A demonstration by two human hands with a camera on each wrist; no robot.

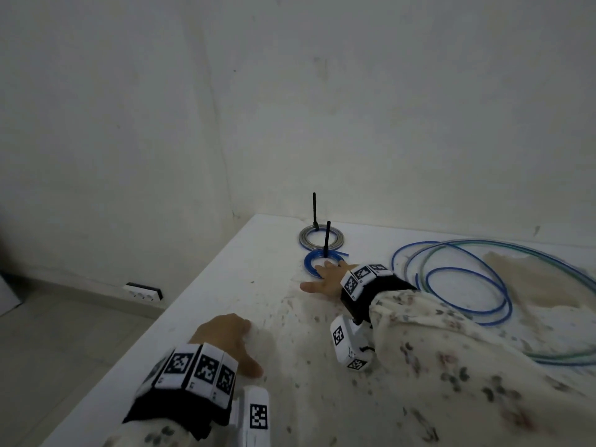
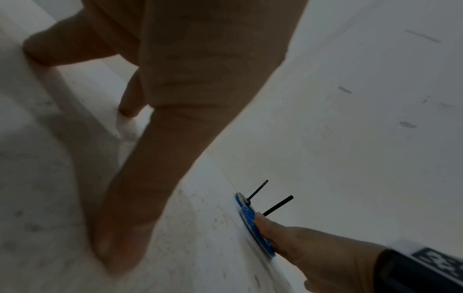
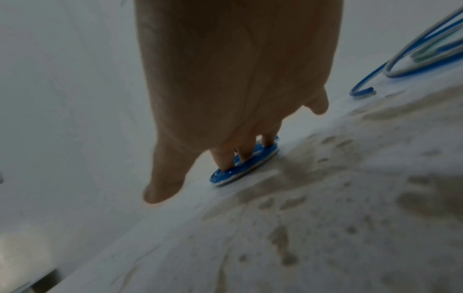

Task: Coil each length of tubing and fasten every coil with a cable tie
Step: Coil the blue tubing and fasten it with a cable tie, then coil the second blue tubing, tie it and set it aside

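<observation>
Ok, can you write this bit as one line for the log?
right hand: fingers rest on tied blue coil | left hand: on table | loose tubing: uncoiled

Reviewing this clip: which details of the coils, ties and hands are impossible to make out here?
- Blue coil: its near side is hidden by the right hand in the head view; the right wrist view is blurred.
- Cable tie on it: the lock is too small to tell.
- Grey coil: number of turns too small to count.
- Loose tubing: cut off by the head view's right edge.
- Left hand: fingertips hidden behind its own back.
</observation>
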